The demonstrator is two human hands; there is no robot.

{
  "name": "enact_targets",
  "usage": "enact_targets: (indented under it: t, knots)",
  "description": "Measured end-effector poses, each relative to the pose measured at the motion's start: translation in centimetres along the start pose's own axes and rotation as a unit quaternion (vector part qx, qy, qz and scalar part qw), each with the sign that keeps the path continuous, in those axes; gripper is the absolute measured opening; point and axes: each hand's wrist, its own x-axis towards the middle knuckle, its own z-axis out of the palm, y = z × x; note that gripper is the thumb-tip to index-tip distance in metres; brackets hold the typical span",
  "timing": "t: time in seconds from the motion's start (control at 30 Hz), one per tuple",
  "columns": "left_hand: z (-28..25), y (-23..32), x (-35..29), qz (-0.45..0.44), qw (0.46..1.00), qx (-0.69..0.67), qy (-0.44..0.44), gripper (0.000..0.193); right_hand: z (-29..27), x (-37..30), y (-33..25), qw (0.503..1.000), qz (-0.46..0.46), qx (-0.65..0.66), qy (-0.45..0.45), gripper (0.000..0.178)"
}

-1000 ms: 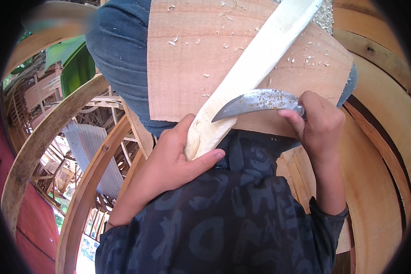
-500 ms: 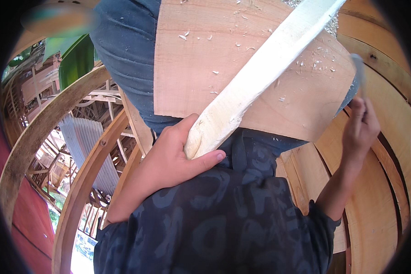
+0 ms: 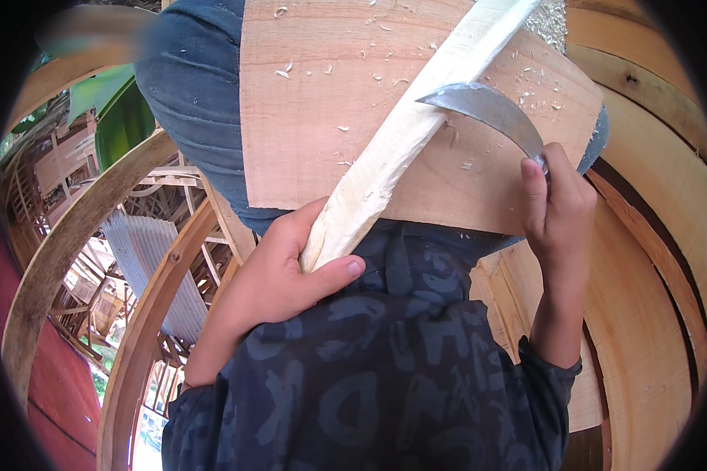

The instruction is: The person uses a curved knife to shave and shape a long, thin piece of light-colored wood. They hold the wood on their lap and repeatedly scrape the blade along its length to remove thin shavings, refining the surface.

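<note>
A: Stick (image 3: 416, 133) first. We see it run from our left hand (image 3: 287, 271) at the lower middle up and to the right, out past the top edge. Its long axis is a steep diagonal, and it lies across the board (image 3: 322, 102) that rests on our lap.

B: And the knife (image 3: 487, 114)?

A: We hold it in our right hand (image 3: 558, 204), to the right of the stick. The curved blade arcs up and left from the fist, and its tip meets the stick's right edge about halfway along the part we can see.

B: So which hand is nearer the contact point?

A: The right one, by way of the blade. The left sits well below it, at the stick's near end.

B: Grips?

A: We have our left hand closed round the stick's lower end, thumb lying across the front, pointing right. Our right hand is clenched on the knife handle, which the fingers hide; the forearm rises nearly straight up from the dark sleeve (image 3: 550, 385).

B: Anything else about us?

A: Chips (image 3: 283, 72) are scattered on the board, and bent wooden hoops (image 3: 78, 228) stand at our left.
</note>
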Motion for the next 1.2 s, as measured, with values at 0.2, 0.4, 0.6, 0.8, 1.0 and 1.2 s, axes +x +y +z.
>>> enact_targets:
  t: [0.2,0.4,0.6,0.8,1.0,1.2]
  knots:
    - [0.5,-0.2,0.3,-0.017,0.999,-0.038,-0.019,0.063,1.0,-0.8,-2.1,0.996,-0.056,0.059,-0.032,0.026]
    - [0.7,-0.3,0.2,-0.031,0.995,-0.089,-0.027,0.065,1.4,0.5,-1.1,0.998,-0.054,0.006,0.034,0.027]
    - [0.8,-0.5,-0.1,0.000,1.000,-0.021,0.005,0.065,-0.7,1.7,2.9,0.986,0.122,0.009,0.110,0.030]
    - [1.0,0.4,-0.4,0.041,0.985,0.144,0.090,0.055,0.0,-0.1,-1.2,0.996,0.013,0.088,0.008,0.032]
    - [0.8,2.3,-0.8,-0.092,0.957,0.256,0.100,0.067,0.4,0.8,0.3,0.999,0.051,0.016,0.006,0.032]
    - [-0.3,0.0,-0.4,0.063,0.996,0.051,0.027,0.061,-1.7,0.1,2.8,0.993,0.098,0.052,0.025,0.034]
